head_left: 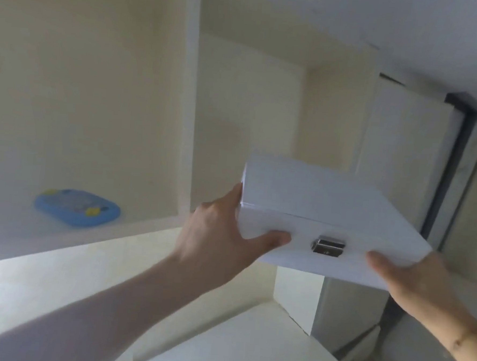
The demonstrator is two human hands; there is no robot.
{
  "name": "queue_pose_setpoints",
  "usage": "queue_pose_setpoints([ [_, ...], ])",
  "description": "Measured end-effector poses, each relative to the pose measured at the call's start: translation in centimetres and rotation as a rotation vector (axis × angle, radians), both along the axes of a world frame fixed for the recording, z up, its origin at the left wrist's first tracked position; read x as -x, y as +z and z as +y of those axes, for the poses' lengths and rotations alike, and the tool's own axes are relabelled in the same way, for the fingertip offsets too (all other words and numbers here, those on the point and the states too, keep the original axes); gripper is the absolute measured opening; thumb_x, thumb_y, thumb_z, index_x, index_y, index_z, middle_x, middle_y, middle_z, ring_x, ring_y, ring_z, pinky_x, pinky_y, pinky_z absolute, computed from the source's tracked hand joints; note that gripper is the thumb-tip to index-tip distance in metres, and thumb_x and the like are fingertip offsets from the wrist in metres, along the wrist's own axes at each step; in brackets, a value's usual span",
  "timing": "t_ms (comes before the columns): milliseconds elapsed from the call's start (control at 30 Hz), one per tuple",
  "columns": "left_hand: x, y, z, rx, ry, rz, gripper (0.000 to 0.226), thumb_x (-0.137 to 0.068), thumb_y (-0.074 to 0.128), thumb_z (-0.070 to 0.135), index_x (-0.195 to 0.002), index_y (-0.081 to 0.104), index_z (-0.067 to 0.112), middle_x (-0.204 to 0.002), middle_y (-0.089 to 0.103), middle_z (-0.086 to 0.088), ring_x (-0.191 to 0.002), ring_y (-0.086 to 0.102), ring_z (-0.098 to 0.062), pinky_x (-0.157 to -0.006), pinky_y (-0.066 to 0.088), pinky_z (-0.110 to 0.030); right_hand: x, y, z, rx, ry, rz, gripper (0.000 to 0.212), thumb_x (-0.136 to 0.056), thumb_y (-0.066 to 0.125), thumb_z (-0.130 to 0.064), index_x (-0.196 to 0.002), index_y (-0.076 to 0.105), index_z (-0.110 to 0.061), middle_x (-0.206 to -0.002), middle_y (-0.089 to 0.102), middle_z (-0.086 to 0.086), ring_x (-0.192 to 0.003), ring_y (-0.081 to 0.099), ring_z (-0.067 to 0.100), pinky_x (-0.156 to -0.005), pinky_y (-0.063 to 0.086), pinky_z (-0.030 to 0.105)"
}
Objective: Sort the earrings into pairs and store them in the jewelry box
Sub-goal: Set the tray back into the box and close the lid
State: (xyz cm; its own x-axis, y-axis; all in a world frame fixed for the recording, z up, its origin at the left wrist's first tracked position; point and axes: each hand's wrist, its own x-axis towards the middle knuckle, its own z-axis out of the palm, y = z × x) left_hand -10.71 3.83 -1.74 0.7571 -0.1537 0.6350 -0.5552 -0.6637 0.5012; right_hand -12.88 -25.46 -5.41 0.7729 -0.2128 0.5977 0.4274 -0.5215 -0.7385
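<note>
Here you hold the white jewelry box (314, 196) up in the air between both hands, in front of the right-hand compartment of a cream shelf unit (191, 93), with its lid closed. Your left hand (222, 235) grips the box's left front corner: the thumb lies curled across the front face, just left of the clasp, and the fingers reach up along the left end. Your right hand (410, 277) takes the box's right front corner from below, thumb pressed on the lower front edge; its fingers are hidden under the box, so you cannot see how they lie. The box is tilted, its left end higher and farther, its right end lower and nearer. Its long axis runs left to right across the view, sloping down toward the right, and the front face with the small silver metal clasp (329, 245) points back toward you. The seam between lid and base shows as a thin line above the clasp. No writing or brand can be read on the box. In the left compartment, well apart from the box, a flat blue gadget (76, 206) with yellow buttons lies on the shelf board; it carries a pale printed panel, too blurred to read. A dark metal door frame (453, 171) stands at the far right.
</note>
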Motion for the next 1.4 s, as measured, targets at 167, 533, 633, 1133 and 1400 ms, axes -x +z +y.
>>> queue_pose_setpoints([
  [167, -1.4, 0.9, 2.0, -0.066, 0.131, -0.013, 0.075, -0.061, 0.048, 0.085, -0.12, 0.048, 0.038, -0.091, 0.068, 0.015, -0.081, 0.063, -0.01, -0.073, 0.055, -0.033, -4.9, 3.0, 2.0, 0.148, 0.125, -0.017, 0.026, -0.074, 0.08, -0.03, -0.071, 0.055, -0.034, -0.049, 0.058, -0.034, -0.053, 0.058, -0.016, -0.049, 0.039, 0.0],
  [533, -1.7, 3.3, 4.1, -0.488, 0.539, -0.234, 0.066, -0.068, 0.036, 0.09, -0.079, 0.048, 0.026, -0.064, 0.037, 0.015, -0.068, 0.04, -0.012, -0.059, 0.033, -0.027, -11.6, 5.3, 4.0, 0.199, 0.226, 0.045, 0.054, -0.053, 0.057, -0.076, -0.094, 0.058, -0.042, -0.079, 0.068, -0.033, -0.077, 0.057, -0.023, -0.064, 0.04, -0.002],
  [633, -3.1, 3.6, 5.0, -0.497, 0.585, -0.523, 0.066, -0.067, 0.041, 0.087, -0.066, 0.05, 0.022, -0.061, 0.047, 0.01, -0.065, 0.048, -0.018, -0.051, 0.034, -0.025, -13.1, 5.6, 4.4, 0.231, 0.253, 0.068, 0.048, -0.058, 0.052, -0.075, -0.095, 0.058, -0.045, -0.094, 0.065, -0.027, -0.079, 0.058, -0.021, -0.065, 0.042, 0.001],
  [1133, -6.3, 2.6, 4.8, -0.902, 0.421, -0.845, 0.039, -0.078, 0.064, 0.045, -0.106, 0.056, 0.019, -0.12, 0.056, -0.008, -0.1, 0.051, -0.031, -0.088, 0.034, -0.053, -16.6, 3.4, 7.6, 0.549, -0.291, 0.062, 0.074, -0.075, 0.014, -0.088, -0.091, 0.053, -0.027, -0.069, 0.06, -0.007, -0.075, 0.058, 0.027, -0.058, 0.041, 0.031],
  [1400, -7.5, 2.5, 4.9, -0.943, 0.522, -0.78, 0.033, -0.077, 0.071, 0.039, -0.098, 0.058, 0.017, -0.106, 0.054, -0.007, -0.091, 0.053, -0.032, -0.101, 0.022, -0.063, -17.7, 3.9, 9.4, 0.613, -0.361, 0.179, 0.075, -0.075, 0.008, -0.082, -0.079, 0.046, -0.018, -0.072, 0.059, 0.001, -0.073, 0.056, 0.027, -0.057, 0.037, 0.032],
])
